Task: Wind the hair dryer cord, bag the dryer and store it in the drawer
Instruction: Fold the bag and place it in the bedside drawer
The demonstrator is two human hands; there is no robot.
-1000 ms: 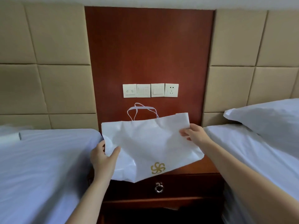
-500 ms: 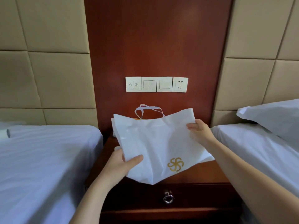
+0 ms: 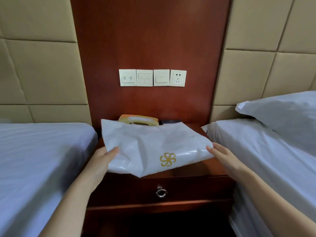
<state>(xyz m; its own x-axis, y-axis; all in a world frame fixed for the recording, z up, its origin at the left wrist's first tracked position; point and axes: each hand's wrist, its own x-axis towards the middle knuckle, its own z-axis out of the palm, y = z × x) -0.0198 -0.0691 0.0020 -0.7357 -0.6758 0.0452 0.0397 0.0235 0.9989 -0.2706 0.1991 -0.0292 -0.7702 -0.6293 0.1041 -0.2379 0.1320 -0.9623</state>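
Note:
A white plastic bag with a gold pinwheel logo lies tilted on the dark wooden nightstand, its lower edge hanging over the front. My left hand holds the bag's left edge, thumb on top and fingers underneath. My right hand pinches the bag's right corner. Below the bag is the drawer, closed, with a metal ring pull. No hair dryer or cord shows; the bag's contents are hidden.
Behind the bag stand an orange and cream object and a small dark item. Switches and a wall socket sit on the wood panel above. White beds flank the nightstand; a pillow lies on the right one.
The bag has come down from upright in the air to lying on the nightstand top. Both hands lowered with it, and the view has moved closer.

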